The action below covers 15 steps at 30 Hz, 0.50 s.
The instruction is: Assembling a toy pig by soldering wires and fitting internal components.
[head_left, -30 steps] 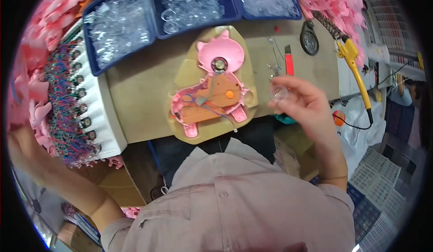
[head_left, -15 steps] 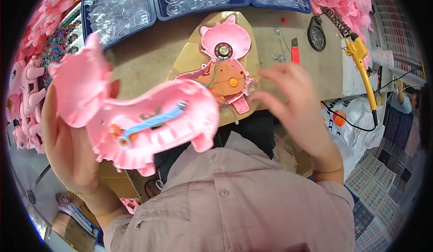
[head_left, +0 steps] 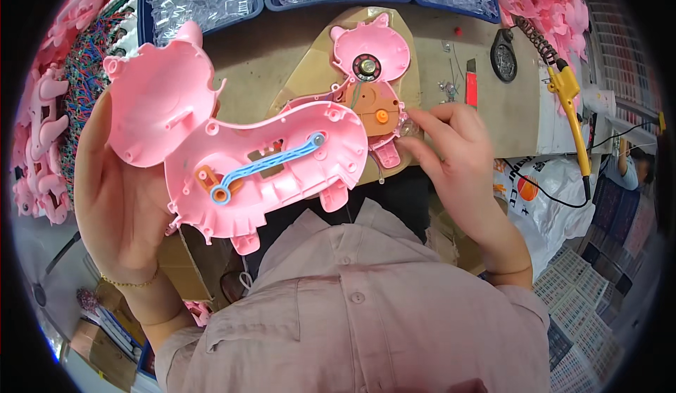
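My left hand (head_left: 116,196) is closed round the head end of a pink animal-shaped toy shell half (head_left: 282,136), holding it up with its hollow inside showing. Inside that half a light blue link arm (head_left: 271,164) runs from an orange crank piece (head_left: 205,177) to a post. On the bench lies the matching pink half (head_left: 380,45), with a round speaker (head_left: 367,67) in its head and an orange gearbox (head_left: 370,104) in its body, partly covered by the raised half. At its right edge my right hand (head_left: 454,150) pinches a small clear plastic piece (head_left: 408,127) between thumb and fingertip.
Blue trays (head_left: 338,4) of clear plastic parts line the back. A red-handled cutter (head_left: 471,87), loose screws, a dark oval holder (head_left: 503,55) and a yellow soldering iron (head_left: 569,104) are at the right. Pink shells and wires (head_left: 88,111) are heaped at the left.
The raised shell half has tilted, so its inside faces up more fully, and shifted right and slightly up. My right thumb and fingertip have closed in on the clear piece.
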Motion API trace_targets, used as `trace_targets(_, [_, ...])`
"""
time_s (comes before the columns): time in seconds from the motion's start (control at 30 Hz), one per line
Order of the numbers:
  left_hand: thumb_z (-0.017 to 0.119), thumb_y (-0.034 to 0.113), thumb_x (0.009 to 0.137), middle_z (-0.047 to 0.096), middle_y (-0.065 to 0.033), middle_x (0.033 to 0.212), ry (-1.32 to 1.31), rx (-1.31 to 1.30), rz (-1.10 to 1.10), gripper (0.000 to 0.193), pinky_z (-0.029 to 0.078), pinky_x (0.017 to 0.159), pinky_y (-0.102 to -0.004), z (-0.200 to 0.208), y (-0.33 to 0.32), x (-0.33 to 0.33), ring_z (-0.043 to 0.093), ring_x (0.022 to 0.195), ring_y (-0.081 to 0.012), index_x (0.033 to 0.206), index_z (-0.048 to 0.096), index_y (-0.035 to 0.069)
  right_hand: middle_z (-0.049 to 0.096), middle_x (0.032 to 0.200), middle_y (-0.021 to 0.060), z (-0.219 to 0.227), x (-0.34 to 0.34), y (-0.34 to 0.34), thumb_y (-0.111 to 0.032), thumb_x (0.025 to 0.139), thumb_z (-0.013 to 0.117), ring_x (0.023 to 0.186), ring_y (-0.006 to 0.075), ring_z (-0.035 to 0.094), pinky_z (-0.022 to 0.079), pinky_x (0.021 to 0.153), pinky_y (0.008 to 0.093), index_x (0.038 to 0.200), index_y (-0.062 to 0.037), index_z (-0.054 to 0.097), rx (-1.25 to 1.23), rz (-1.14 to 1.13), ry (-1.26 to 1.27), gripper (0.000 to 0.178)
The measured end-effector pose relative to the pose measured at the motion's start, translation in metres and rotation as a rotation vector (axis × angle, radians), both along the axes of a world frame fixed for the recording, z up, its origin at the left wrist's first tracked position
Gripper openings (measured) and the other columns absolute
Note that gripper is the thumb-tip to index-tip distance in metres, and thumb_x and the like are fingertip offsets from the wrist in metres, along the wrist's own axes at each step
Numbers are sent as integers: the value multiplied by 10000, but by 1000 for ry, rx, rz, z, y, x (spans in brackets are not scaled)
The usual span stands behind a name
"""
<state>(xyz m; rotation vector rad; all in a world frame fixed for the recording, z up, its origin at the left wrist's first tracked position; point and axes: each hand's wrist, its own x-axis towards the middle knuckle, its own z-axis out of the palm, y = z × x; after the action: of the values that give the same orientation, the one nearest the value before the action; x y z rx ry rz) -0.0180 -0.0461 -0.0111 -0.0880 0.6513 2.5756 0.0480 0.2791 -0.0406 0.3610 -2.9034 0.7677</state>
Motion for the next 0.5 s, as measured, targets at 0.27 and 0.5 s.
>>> trace_targets(0.27, [322,197,1010,253,-232,1479,-188,-51,72,450,170,1139,-547,14,31,6,245,1377,-361,1400,301,-26,606,1039,134,34,-10,-10,-160,723,768,963,289,580,453,826,351,1166,-6,561,-368,76,-234,512])
trace_targets(0.5, [512,293,932,317,-180,1447,-452,-75,79,583,254,1113,-446,-23,-11,68,319,1330,-333,1403,305,17,611,1080,59,32,-7,-69,-83,872,642,933,103,576,477,790,279,1163,-4,549,-1054,332,-796,315])
